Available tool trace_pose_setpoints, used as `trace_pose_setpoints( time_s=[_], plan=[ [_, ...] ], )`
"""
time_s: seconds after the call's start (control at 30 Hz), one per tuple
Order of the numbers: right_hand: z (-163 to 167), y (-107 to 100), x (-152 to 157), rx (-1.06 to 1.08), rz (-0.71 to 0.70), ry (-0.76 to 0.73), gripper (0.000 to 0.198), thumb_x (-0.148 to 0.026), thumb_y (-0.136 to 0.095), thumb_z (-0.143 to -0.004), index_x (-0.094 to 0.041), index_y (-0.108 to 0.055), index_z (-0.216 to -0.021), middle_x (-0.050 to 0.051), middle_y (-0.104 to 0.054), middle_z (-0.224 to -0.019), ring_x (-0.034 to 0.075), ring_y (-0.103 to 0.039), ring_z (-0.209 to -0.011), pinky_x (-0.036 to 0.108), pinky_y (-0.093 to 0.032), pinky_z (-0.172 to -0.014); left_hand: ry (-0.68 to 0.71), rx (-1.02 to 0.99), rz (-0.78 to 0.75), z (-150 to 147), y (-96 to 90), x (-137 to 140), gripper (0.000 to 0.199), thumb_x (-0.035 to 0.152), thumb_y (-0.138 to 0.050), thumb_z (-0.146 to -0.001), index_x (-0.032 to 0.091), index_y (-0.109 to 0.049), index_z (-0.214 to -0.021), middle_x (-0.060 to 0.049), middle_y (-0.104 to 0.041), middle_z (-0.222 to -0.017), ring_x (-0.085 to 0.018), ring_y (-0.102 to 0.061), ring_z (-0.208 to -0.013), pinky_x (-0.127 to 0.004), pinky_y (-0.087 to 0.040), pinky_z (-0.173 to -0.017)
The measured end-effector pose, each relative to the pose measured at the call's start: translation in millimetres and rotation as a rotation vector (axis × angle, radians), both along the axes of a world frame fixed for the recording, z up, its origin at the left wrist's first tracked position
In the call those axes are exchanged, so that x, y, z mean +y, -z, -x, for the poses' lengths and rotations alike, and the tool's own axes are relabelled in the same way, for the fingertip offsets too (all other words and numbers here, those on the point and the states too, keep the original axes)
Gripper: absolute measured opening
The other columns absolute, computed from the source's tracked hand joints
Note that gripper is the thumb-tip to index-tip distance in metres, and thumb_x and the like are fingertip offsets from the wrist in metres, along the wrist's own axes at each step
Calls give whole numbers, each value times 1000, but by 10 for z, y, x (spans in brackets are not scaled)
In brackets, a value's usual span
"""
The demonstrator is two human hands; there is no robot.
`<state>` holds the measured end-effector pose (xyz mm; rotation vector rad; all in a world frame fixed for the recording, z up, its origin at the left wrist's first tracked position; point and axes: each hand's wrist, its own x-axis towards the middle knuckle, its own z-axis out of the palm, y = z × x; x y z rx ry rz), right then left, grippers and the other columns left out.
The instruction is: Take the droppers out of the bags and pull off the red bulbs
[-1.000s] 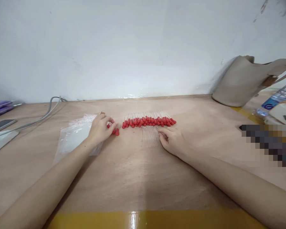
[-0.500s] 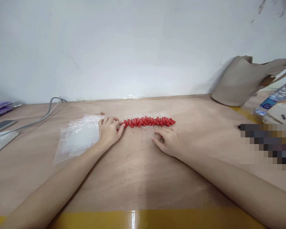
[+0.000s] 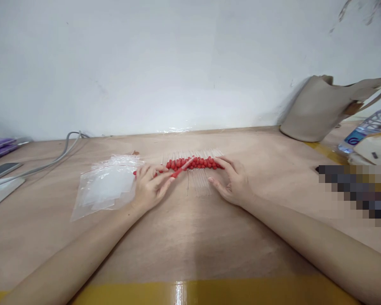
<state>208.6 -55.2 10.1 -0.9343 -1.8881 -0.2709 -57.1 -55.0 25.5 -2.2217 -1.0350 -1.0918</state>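
A row of red-tipped thin sticks [image 3: 201,162] lies across the middle of the table, their red heads packed together. Pale stems point toward the wall, and others point toward me. My left hand [image 3: 150,186] is at the row's left end, thumb and index finger closed on one red-tipped stick [image 3: 178,173] that slants up to the right. Another red head shows at this hand's far left side. My right hand [image 3: 233,180] is at the right end, thumb and fingers apart, fingertips touching the red heads there.
Clear zip bags [image 3: 106,186] lie left of my left hand. A grey cable [image 3: 57,156], a phone [image 3: 1,170] and purple packs [image 3: 0,148] are far left. A beige bag [image 3: 314,110] and a plastic bottle [image 3: 365,131] stand right, near a pixelated dark patch.
My left hand has shifted slightly nearer me and now pinches a slanted red-tipped stick. My right hand has moved from the near stems to the row's right end, its fingers opening.
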Motion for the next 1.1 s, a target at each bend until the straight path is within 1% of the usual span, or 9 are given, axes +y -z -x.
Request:
trace_pose_setpoints(
  time_s=[0.07, 0.13, 0.23, 0.33, 0.47, 0.67, 0.77, 0.9, 1.1],
  plan=[
    [-55, -18, 5, -103, -44, -46, 54, -43, -55, -79, -16, -45, -125, 14, -49, -123, 26, -46, -114, 43, -37, -95, 134, 57, 54, -91, -19, -121, 10, 23, -63, -76, 23, -66, -86, -3, -62, -88, -17, -52, -82, -35, -36, -76],
    [-93, -25, 9, -246, -63, -137, 54, -46, -55, -79, -18, -46, -125, 12, -48, -127, 26, -42, -119, 45, -34, -99, 231, 81, 85, -171, -29, -201, 9, 22, -63, -77, 23, -66, -85, -3, -62, -87, -17, -53, -83, -35, -37, -75],
    [-102, -13, 16, -400, -65, -246, 42, -44, -54, -81, -20, -54, -117, 8, -53, -125, 24, -40, -122, 46, -29, -102, 317, 74, 97, -236, -22, -235, 10, 20, -63, -77, 23, -65, -87, -2, -62, -85, -16, -52, -81, -35, -38, -75],
    [-77, 13, 21, -424, -73, -277, 25, -35, -53, -84, -22, -62, -103, 4, -60, -115, 22, -44, -119, 47, -26, -104, 366, 73, 103, -238, -8, -218, 13, 19, -64, -76, 23, -64, -88, -2, -61, -84, -15, -52, -81, -35, -38, -75],
    [-54, 40, 24, -383, -59, -271, 15, -30, -54, -84, -23, -65, -90, 2, -64, -107, 21, -49, -113, 48, -25, -104, 384, 84, 108, -225, -10, -199, 15, 18, -64, -77, 23, -64, -91, -2, -61, -83, -16, -53, -80, -35, -40, -74],
    [-52, 67, 22, -329, -52, -278, 15, -29, -56, -83, -21, -65, -93, 2, -69, -92, 20, -55, -104, 47, -27, -102, 437, 70, 153, -215, -7, -184, 18, 17, -59, -80, 24, -63, -96, -3, -60, -85, -14, -54, -79, -33, -45, -72],
    [-32, 64, -2, -297, -72, -277, 12, -25, -56, -82, -20, -65, -89, 1, -69, -83, 19, -57, -99, 46, -28, -101, 415, 65, 260, -225, -1, -179, 24, 22, -57, -81, 21, -60, -105, -7, -61, -98, -18, -56, -92, -38, -47, -81],
    [28, 41, -49, -322, -103, -282, 11, -24, -56, -81, -19, -64, -87, 0, -69, -79, 18, -58, -94, 45, -30, -99, 369, 82, 321, -304, 40, -150, 46, 32, -60, -78, 16, -50, -120, -12, -57, -117, -24, -48, -114, -44, -40, -96],
    [83, 31, -89, -319, -114, -288, 12, -26, -57, -81, -20, -64, -87, 1, -69, -81, 17, -59, -89, 43, -35, -95, 369, 168, 276, -416, 124, -106, 19, 27, -53, -84, 18, -62, -99, -3, -68, -97, -18, -58, -102, -42, -39, -99]
  ],
)
